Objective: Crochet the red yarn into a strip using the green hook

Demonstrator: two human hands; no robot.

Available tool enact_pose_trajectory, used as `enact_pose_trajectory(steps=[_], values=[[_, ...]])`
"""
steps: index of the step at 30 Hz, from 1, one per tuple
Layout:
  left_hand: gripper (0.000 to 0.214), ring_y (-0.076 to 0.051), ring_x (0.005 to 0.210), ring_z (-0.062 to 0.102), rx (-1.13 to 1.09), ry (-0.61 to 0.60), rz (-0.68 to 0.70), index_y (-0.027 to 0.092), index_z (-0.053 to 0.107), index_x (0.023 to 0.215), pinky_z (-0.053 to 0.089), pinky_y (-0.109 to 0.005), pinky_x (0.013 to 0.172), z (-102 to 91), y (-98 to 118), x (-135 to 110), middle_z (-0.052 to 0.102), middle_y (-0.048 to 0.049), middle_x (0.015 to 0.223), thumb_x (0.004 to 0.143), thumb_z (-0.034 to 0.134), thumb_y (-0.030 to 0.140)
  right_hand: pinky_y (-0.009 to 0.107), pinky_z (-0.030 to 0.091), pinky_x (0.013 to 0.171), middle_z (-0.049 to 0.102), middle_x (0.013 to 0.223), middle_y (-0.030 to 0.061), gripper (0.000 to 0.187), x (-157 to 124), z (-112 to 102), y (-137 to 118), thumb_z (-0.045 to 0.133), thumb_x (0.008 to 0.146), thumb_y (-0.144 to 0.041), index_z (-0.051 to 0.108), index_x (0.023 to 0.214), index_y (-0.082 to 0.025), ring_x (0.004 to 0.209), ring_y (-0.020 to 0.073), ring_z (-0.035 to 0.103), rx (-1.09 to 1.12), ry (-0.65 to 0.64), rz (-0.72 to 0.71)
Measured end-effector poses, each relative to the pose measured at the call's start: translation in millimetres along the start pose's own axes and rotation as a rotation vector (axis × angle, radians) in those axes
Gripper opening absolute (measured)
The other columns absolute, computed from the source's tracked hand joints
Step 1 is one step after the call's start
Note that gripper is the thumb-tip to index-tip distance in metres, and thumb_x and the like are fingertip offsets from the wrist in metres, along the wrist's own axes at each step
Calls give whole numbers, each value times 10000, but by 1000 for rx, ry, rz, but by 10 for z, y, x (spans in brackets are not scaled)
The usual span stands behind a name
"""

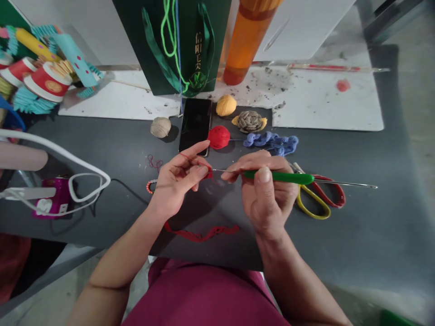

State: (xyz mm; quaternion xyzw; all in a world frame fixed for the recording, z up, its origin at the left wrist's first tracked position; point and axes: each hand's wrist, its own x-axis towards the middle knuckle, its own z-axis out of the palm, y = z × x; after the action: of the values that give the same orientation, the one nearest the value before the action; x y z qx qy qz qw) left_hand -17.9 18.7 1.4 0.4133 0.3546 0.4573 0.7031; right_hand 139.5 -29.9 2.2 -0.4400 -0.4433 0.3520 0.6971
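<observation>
Between thumb and fingers, my left hand [180, 179] pinches a small red crochet piece [208, 173], with red yarn running over its raised index finger. My right hand [267, 190] is closed around the green handle of a crochet hook [282, 177]. The hook's thin tip points left and reaches the edge of the red piece. Just beyond my left fingertips sits a red yarn ball [219, 137]. Nearer my body lies a wavy red crocheted strip [204, 234]. Scissors [321, 192] with red and yellow handles rest by my right hand, partly hidden behind it.
A phone [196, 122], a beige yarn ball [161, 127], a yellow yarn ball [226, 105], a crocheted turtle [249, 122] and a blue crocheted piece [272, 142] lie beyond my hands. Behind stand a green bag [136, 27] and an orange bottle [246, 43]. A white cable [91, 167] loops at left.
</observation>
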Motion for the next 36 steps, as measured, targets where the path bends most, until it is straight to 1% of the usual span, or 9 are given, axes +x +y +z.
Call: enact_pose_trajectory(steps=[7,13,19,26,32,36], values=[[360,-60,597,525,-3,-12,-15,305,855,1158,417,-181,472,9,7,-3,746,0,854,804,920,306,367,577,646,720,810,17,224,2,-9,-10,626,1038,-451,713,916,-284,735,189,700,-32,-34,44],[364,-67,594,519,16,-17,-16,296,851,1159,419,-192,478,3,4,-3,754,-6,857,803,918,318,352,566,641,719,815,13,197,1,-6,-4,630,1047,-413,727,930,-287,750,181,698,-10,-35,8],[368,-67,587,514,25,-11,6,291,855,1151,412,-192,472,-4,-6,8,752,-8,842,791,923,324,369,573,645,730,818,23,240,-5,-16,-4,619,1044,-470,718,928,-285,738,197,709,-65,-33,31],[354,-63,610,541,0,-1,-25,293,861,1132,403,-174,465,22,19,0,741,-2,832,786,933,317,360,563,636,730,809,22,196,-9,1,14,626,1046,-416,727,936,-291,761,197,716,-23,-26,-14],[377,-73,622,545,28,-9,-12,283,846,1161,416,-198,476,-2,-3,-3,748,-3,846,793,923,315,370,578,639,733,813,25,230,-10,-7,4,613,1046,-452,720,928,-287,744,202,719,-87,-25,4],[384,-79,630,560,34,1,-11,284,845,1162,425,-207,480,-10,-15,-1,763,-7,858,787,926,302,382,591,657,746,817,33,236,-12,-15,14,603,1052,-441,728,926,-284,757,211,731,-131,-35,-45]])
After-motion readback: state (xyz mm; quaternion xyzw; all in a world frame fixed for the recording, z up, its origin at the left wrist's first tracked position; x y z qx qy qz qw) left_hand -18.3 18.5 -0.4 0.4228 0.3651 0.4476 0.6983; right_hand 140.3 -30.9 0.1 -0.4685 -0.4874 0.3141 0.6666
